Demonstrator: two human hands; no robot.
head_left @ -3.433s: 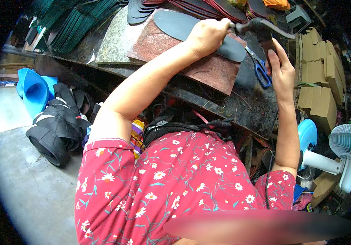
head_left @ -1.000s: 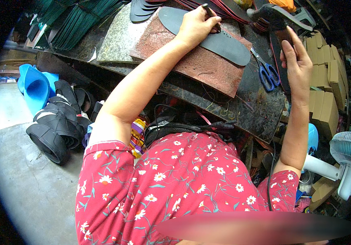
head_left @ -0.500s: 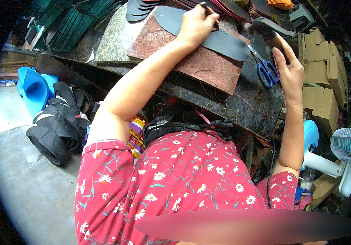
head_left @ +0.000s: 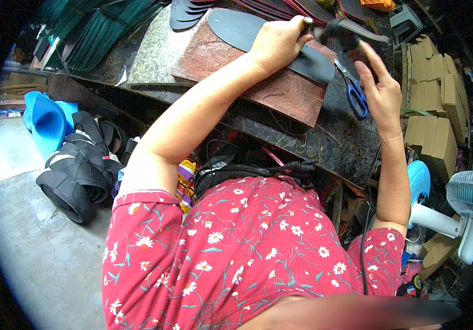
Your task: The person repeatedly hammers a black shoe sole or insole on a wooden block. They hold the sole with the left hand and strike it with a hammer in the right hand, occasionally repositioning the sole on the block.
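Observation:
A dark grey shoe sole (head_left: 236, 27) lies across a reddish-brown board (head_left: 214, 60) on the workbench. Closed over the sole's right half, my left hand (head_left: 280, 47) grips a dark punch-like rod (head_left: 308, 21) with a shiny top; its lower end is hidden behind my fingers. To its right, my right hand (head_left: 382, 91) is closed around the handle of a dark hammer, mostly hidden by the hand. The blurred hammer head (head_left: 340, 36) is close beside the rod's top; whether they touch I cannot tell. Blue-handled scissors (head_left: 357, 98) lie just left of my right hand.
More dark soles (head_left: 184, 16) are stacked at the bench's back. Bundled green strips (head_left: 99, 33) lie at the far left. Brown cardboard boxes (head_left: 434, 99) and a white fan (head_left: 466, 192) stand at right. Black moulded pieces (head_left: 77, 170) and a blue one (head_left: 44, 124) are at left.
My left hand and the rod have shifted right and slightly nearer along the sole. My right hand has swung the hammer left, toward the rod.

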